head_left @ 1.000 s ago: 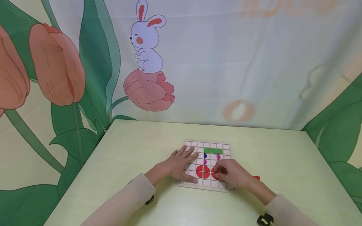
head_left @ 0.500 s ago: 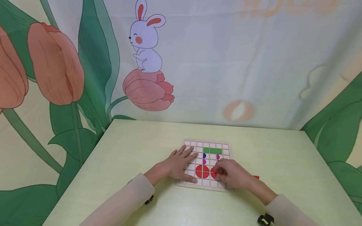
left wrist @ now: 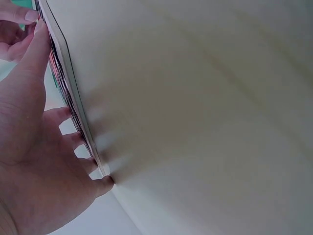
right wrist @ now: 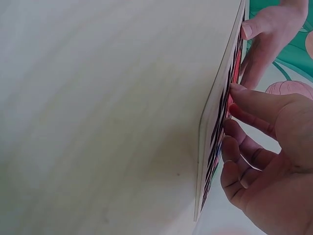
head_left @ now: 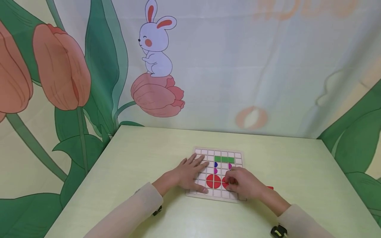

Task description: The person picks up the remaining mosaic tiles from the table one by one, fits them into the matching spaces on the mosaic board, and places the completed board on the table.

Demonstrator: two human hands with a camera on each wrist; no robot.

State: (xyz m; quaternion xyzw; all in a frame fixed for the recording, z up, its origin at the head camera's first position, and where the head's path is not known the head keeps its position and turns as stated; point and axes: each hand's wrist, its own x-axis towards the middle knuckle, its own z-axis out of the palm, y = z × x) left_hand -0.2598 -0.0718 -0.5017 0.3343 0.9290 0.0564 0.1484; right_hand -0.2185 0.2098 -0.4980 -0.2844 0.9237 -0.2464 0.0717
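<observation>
A square wooden grid board (head_left: 218, 194) lies on the table. My left hand (head_left: 189, 173) rests on its left part with spread fingers, the thumb near the lower edge. My right hand (head_left: 245, 183) bends over the lower right part. Its thumb and index finger pinch a red rounded piece (head_left: 224, 183) at the grid, partly hidden by the fingers. Left of it lies a red circle (head_left: 213, 181) made of pieces. Higher up are a green strip (head_left: 224, 159), a dark blue half-circle (head_left: 215, 164) and a magenta half-circle (head_left: 215, 171). The right wrist view shows the fingertips (right wrist: 236, 88) touching the board's face.
Another red piece (head_left: 270, 187) shows on the table behind the right wrist. The pale table (head_left: 154, 145) ends at a hanging cloth (head_left: 208, 66) printed with tulips and a rabbit.
The right fingers shift slightly over the red rounded piece. The left hand stays in place on the board.
</observation>
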